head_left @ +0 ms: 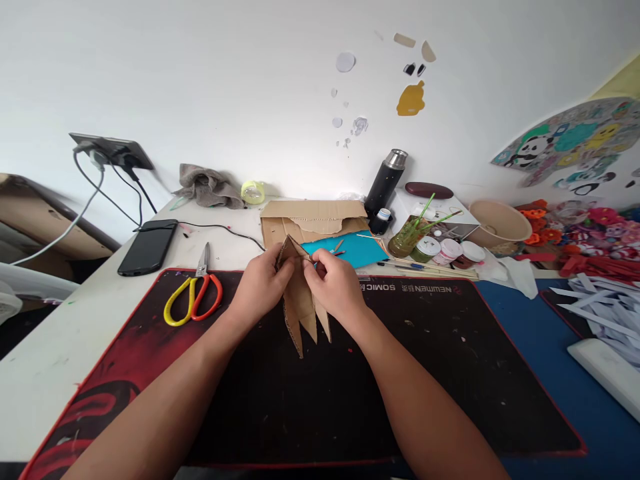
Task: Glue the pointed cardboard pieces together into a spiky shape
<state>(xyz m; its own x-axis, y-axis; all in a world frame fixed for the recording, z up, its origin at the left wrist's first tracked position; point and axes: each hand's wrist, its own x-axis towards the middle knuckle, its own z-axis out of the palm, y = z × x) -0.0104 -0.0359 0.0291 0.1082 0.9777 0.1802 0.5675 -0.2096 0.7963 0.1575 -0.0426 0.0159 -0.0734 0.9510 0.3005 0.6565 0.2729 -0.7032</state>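
Observation:
Both hands are closed on a piece of brown cardboard (pixel 301 313) held over the black desk mat (pixel 360 400). It is cut into several long points that hang downward, and its upper end is bent to a peak. My left hand (pixel 263 280) pinches its left edge between thumb and fingers. On the upper right edge, my right hand (pixel 334 277) pinches with thumb and index finger. Left of my left hand, scissors (pixel 200 283) with one yellow and one red handle lie on the mat, blades pointing away.
Behind my hands lie a torn cardboard box (pixel 315 210) and a blue sheet (pixel 363 252). A black thermos (pixel 386 180), a jar of green stems (pixel 401 241) and paint pots (pixel 447 251) stand back right. A phone (pixel 149 248) with a cable lies left; paper strips (pixel 607 313) lie right.

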